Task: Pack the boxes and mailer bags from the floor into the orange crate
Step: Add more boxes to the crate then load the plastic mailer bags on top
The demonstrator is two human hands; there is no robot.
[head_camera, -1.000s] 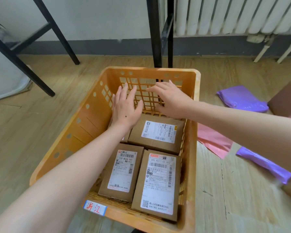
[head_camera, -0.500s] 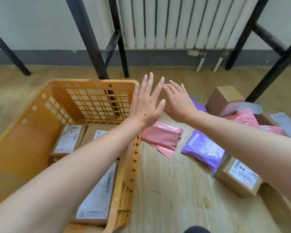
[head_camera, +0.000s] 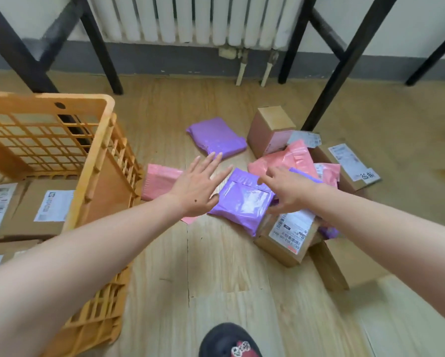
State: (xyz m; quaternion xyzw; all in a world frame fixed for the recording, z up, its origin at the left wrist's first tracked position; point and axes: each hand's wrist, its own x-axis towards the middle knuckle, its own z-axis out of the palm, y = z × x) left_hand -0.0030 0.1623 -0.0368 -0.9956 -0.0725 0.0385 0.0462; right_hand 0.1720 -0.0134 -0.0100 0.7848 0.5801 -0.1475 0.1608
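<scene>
Both hands have left the orange crate (head_camera: 107,130) and swung right, out over the pile on the floor (head_camera: 216,274). The left hand (head_camera: 198,186) hovers flat, fingers spread wide and holding nothing, above the gap between a pink mailer bag (head_camera: 159,180) and the near purple mailer bag (head_camera: 242,202). The right hand (head_camera: 289,191) is also spread and empty, its fingers over that bag's right edge and its thumb low beside it; I cannot tell whether it touches the plastic yet. Labelled packed boxes (head_camera: 36,210) lie inside the crate. On the floor remain a far purple mailer bag (head_camera: 216,137), a crumpled pink bag (head_camera: 288,158), an upright box (head_camera: 267,127) and a labelled box (head_camera: 288,235) partly under the near purple bag. One drop-off looks finished and the next pickup is starting, probably the near purple bag, with plenty left to pack.
</scene>
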